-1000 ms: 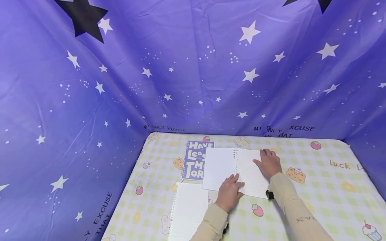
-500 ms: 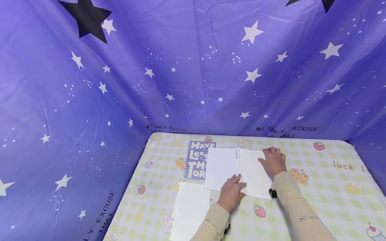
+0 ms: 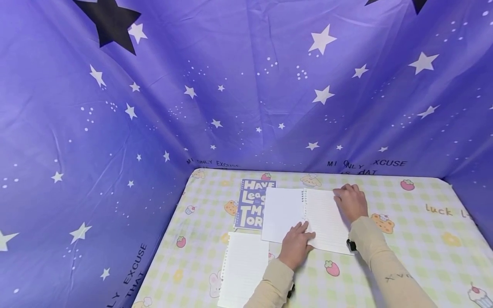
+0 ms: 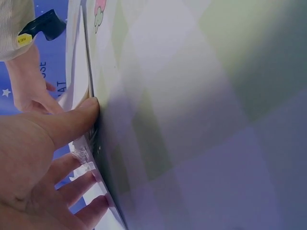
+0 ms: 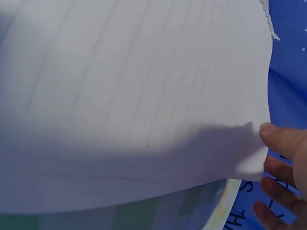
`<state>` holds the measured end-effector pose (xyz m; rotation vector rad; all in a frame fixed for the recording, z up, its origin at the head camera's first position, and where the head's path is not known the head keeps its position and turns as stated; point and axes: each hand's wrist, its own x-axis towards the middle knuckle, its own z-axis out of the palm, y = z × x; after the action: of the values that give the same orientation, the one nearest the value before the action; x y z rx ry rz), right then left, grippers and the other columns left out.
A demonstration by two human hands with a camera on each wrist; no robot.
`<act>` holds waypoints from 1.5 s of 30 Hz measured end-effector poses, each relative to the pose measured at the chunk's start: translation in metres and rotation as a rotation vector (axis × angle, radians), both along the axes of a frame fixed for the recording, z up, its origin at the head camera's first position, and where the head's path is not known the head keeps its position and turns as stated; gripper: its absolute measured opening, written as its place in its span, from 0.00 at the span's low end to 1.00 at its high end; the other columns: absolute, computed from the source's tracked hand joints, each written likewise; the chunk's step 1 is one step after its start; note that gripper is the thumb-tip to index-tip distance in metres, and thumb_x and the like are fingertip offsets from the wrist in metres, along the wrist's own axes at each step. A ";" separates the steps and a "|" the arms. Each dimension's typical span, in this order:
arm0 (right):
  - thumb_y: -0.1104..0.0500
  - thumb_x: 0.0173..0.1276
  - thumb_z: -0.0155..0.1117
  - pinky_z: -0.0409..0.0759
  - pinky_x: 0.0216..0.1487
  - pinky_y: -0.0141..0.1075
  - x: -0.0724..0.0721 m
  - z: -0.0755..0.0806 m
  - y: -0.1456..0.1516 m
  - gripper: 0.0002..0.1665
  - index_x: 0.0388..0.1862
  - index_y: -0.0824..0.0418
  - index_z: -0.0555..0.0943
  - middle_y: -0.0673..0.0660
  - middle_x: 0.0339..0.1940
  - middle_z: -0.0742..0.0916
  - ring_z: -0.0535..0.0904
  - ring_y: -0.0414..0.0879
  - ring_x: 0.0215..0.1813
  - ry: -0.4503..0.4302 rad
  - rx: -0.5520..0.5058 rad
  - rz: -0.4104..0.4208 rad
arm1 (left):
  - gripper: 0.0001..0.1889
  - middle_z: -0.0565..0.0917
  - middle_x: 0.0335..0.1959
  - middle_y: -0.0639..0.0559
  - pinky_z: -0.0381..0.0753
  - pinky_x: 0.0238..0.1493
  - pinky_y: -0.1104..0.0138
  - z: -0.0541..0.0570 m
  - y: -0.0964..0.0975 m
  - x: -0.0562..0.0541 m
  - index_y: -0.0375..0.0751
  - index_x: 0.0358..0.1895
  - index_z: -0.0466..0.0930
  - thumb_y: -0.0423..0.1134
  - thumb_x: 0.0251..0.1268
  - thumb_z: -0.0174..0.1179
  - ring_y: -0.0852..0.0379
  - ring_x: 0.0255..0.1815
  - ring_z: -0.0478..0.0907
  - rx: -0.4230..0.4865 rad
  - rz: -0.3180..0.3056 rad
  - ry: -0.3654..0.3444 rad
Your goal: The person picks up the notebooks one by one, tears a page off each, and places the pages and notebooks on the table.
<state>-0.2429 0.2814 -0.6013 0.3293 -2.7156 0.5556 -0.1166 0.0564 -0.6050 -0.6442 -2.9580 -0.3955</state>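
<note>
An open spiral notebook (image 3: 285,214) lies on the table, its left side blank white and its right side a lined page (image 3: 327,222). My left hand (image 3: 296,246) rests with spread fingers on the lower part of the binding; in the left wrist view its thumb (image 4: 79,120) lies along the notebook's bottom edge. At the far right corner, my right hand (image 3: 351,203) pinches the lined page. From the right wrist, the thumb (image 5: 283,139) shows on top of the page's edge, with the other fingers at and below that edge.
A purple lettered notebook (image 3: 248,209) lies partly under the open one. A loose lined sheet with a torn, holed edge (image 3: 244,265) is nearer, by the left forearm. The checked tablecloth (image 3: 420,248) covers the table, and a purple star-printed curtain (image 3: 246,85) hangs behind.
My right hand has slid slightly along the page's right edge toward its far corner, its thumb closing in on the page. The left hand stays on the binding.
</note>
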 end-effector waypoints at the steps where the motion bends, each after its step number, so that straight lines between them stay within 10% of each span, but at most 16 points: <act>1: 0.66 0.61 0.69 0.75 0.41 0.63 0.000 0.001 0.000 0.10 0.42 0.65 0.87 0.70 0.42 0.85 0.75 0.69 0.47 -0.001 0.010 0.002 | 0.21 0.76 0.68 0.53 0.73 0.68 0.61 0.000 0.000 0.000 0.57 0.57 0.85 0.49 0.57 0.69 0.54 0.69 0.73 0.000 0.001 0.001; 23: 0.68 0.66 0.65 0.81 0.42 0.60 0.019 0.008 -0.003 0.08 0.42 0.71 0.87 0.69 0.37 0.88 0.83 0.66 0.40 -0.047 -0.138 -0.042 | 0.22 0.77 0.67 0.51 0.75 0.67 0.60 0.000 0.002 0.001 0.56 0.56 0.85 0.48 0.56 0.70 0.52 0.68 0.74 0.009 -0.009 0.021; 38: 0.67 0.72 0.57 0.75 0.61 0.59 0.051 0.002 -0.026 0.16 0.55 0.71 0.82 0.69 0.53 0.86 0.79 0.65 0.57 -0.016 -0.096 0.129 | 0.20 0.77 0.67 0.53 0.74 0.65 0.62 0.005 -0.002 0.001 0.60 0.57 0.82 0.52 0.61 0.66 0.52 0.68 0.73 -0.139 -0.064 0.060; 45: 0.67 0.69 0.61 0.70 0.67 0.58 0.063 0.000 -0.034 0.16 0.54 0.71 0.83 0.66 0.57 0.85 0.77 0.64 0.62 -0.020 -0.027 0.178 | 0.41 0.68 0.74 0.50 0.66 0.72 0.61 0.007 -0.005 -0.013 0.50 0.73 0.67 0.62 0.58 0.66 0.52 0.75 0.63 -0.177 -0.074 -0.030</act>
<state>-0.1795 0.2479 -0.6008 0.5652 -2.7113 0.6464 -0.1292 0.0510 -0.5978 -0.7743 -3.0279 -0.1510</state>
